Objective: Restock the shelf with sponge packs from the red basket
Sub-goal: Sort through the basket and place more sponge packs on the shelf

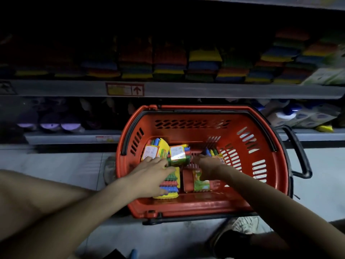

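The red basket (pixel 248 186) stands on the floor below the shelf (pixel 186 89). Several multicoloured sponge packs lie in its bottom: one at the back left (pixel 155 149), one in the middle (pixel 179 154), one at the back right (pixel 213 152), one at the front left (pixel 172 183) and a red-green one at the front (pixel 200 181). My left hand (pixel 152 173) reaches in with fingers spread, touching the middle pack. My right hand (pixel 207 166) rests over the packs, fingers pointing at the middle pack. Neither hand has closed on a pack.
The dark shelf holds rows of stacked coloured sponge packs (pixel 204 60). A lower shelf carries purple items (pixel 50 124) on the left and white packets (pixel 302 116) on the right. The basket's black handle (pixel 300 150) sticks out right. My shoe (pixel 244 225) is near the basket's front.
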Demonstrator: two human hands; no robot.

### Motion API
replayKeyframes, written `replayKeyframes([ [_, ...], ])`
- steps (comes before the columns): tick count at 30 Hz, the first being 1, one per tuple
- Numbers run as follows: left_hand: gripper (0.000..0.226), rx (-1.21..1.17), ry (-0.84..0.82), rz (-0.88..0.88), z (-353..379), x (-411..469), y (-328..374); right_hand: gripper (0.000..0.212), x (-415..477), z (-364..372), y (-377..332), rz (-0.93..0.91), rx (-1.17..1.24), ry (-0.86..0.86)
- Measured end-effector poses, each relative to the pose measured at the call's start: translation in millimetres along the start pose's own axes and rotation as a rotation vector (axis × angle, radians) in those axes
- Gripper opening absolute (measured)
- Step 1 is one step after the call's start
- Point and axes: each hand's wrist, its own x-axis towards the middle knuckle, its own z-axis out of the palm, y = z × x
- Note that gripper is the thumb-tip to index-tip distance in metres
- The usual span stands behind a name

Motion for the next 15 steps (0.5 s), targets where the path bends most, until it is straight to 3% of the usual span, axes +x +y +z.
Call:
replayKeyframes([
  [4, 0.086, 0.095, -0.121, 0.039, 4.1, 8.3, -1.2, 0.09, 10.8, 13.8, -7.3, 0.023, 0.04, -0.092],
  [10, 0.1, 0.067, -0.204, 0.035, 7.6, 18.8, -5.9, 0.077, 16.2, 31.9, -5.2, 0.072, 0.088, -0.137],
  [15, 0.096, -0.143, -0.27, -0.025, 12.3, 23.0, -8.4, 0.084, 13.2, 31.3, -0.6, 0.074, 0.016, -0.104],
])
